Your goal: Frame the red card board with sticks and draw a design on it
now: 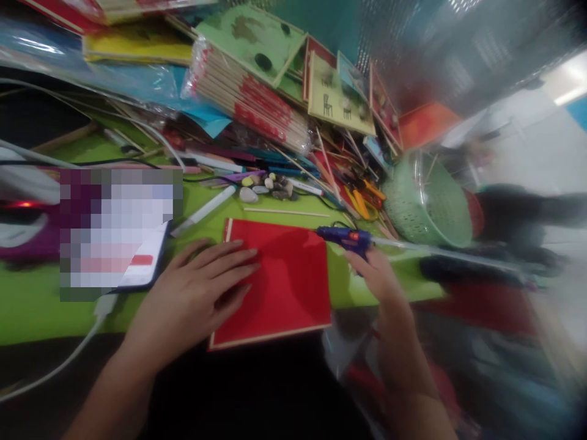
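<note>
A red square board [284, 275] lies at the front edge of the green tabletop, with pale thin strips along its left and lower edges. My left hand [206, 281] rests flat with fingers stretched over the board's left side. In my right hand [373, 269] is a blue hot glue gun [348, 238], its nozzle at the board's upper right corner. A glue stick [408, 244] sticks out of the back of the gun. Just beyond the board's far edge lies a thin wooden stick [287, 212].
A phone [142, 263] with a white cable sits to the left. Behind the board are pebbles [266, 186], a white marker [206, 211] and orange-handled scissors [362, 201]. A green basket [426, 201] stands at right. Bagged sticks [252, 91] and decorated panels [339, 95] pile up at the back.
</note>
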The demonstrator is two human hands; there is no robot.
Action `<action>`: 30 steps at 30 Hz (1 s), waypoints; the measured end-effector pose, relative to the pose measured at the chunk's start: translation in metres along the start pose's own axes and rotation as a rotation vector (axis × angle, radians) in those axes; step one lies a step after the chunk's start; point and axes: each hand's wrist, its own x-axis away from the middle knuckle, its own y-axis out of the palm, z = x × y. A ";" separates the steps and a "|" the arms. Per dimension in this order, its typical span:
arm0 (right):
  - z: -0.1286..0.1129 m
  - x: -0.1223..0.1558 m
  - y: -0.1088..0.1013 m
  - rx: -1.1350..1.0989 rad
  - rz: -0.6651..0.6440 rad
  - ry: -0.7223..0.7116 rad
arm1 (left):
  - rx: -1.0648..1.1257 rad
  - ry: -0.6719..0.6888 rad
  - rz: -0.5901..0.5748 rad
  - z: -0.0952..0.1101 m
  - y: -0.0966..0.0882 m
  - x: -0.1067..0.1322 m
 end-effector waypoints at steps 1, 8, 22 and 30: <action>0.001 0.002 -0.002 -0.025 -0.004 0.024 | 0.000 0.005 -0.002 0.000 0.000 0.000; 0.023 0.017 -0.014 -0.203 0.097 0.142 | -0.011 0.010 0.021 -0.002 0.002 0.000; 0.089 0.033 -0.032 -0.410 0.552 0.270 | -0.037 0.020 0.019 -0.019 0.015 0.008; 0.111 0.025 -0.038 -0.391 0.556 0.436 | -0.042 0.024 0.011 -0.017 0.013 0.007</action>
